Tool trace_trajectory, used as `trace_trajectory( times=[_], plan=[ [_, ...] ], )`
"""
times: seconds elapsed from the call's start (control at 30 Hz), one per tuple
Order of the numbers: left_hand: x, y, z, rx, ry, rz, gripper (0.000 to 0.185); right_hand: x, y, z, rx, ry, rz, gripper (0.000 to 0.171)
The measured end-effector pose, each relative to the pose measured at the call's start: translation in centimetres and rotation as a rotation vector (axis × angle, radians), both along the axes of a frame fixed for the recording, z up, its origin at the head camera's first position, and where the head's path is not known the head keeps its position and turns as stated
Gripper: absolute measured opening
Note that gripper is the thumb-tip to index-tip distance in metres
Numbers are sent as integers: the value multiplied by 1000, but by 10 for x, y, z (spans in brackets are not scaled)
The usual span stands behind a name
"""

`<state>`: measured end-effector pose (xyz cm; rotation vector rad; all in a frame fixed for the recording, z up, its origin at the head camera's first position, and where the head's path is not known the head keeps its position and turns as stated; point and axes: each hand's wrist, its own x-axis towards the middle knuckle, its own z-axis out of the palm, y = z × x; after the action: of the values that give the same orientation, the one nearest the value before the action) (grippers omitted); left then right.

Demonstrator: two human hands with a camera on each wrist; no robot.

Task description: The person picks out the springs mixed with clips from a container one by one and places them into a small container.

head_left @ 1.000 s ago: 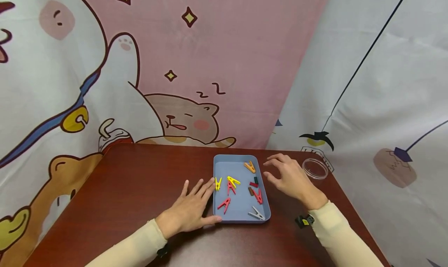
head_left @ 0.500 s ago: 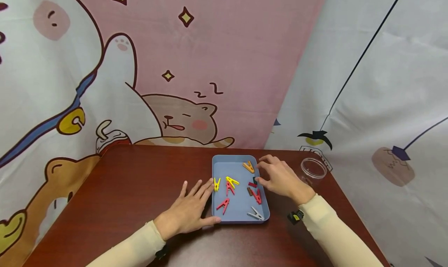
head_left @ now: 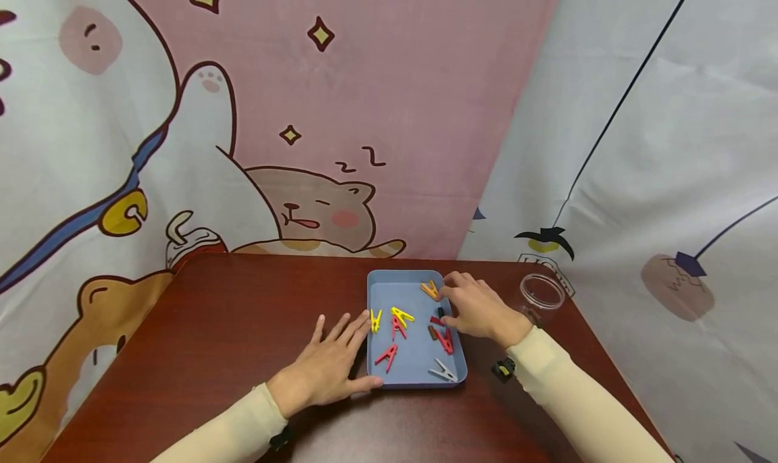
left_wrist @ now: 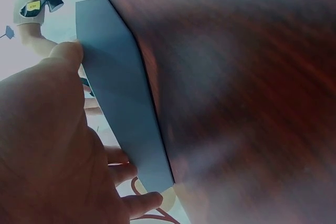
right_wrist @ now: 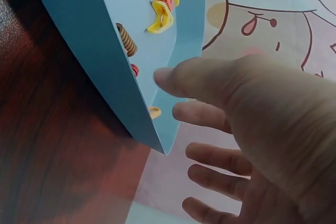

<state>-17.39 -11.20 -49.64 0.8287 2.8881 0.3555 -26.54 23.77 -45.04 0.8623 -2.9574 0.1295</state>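
A blue tray (head_left: pixel 408 375) on the table holds small clothespins. My left hand (head_left: pixel 328 372) rests at its left side with straight, spread fingers; in the left wrist view the fingertips touch the tray's outer wall (left_wrist: pixel 118 82). My right hand (head_left: pixel 480 308) hovers over the right rim, thumb and forefinger apart, holding nothing in the right wrist view. Nearest to it are an orange clothespin (head_left: pixel 429 290) and a small dark green piece (head_left: pixel 440 312). A brown ridged piece (right_wrist: pixel 126 40) lies close to the wall. Red clothespins (head_left: pixel 387 357), yellow clothespins (head_left: pixel 402 316) and a grey clothespin (head_left: pixel 444 370) lie around.
A clear round jar (head_left: pixel 542 293) stands right of the tray, behind the right hand. The dark red wooden table (head_left: pixel 243 328) reaches to a printed cloth backdrop (head_left: pixel 419 112) at its far edge.
My right hand has moved left from beside the tray to over its right rim. The left hand stays at the tray's left side. The pieces lie as before.
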Motion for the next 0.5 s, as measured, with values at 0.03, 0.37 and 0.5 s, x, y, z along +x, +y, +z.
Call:
trace_trajectory(
  times=[0.03,0.37,0.5],
  plan=[
    [0,0,0,-1,-1,1,113,-1,-1,0,13,-3,5,41],
    [1,0,0,5,-2,4,112,-9,-13,-5,136,-62,-13,44],
    [2,0,1,7,3,1,112,-9,-19,-6,174,-84,-41,42]
  ],
)
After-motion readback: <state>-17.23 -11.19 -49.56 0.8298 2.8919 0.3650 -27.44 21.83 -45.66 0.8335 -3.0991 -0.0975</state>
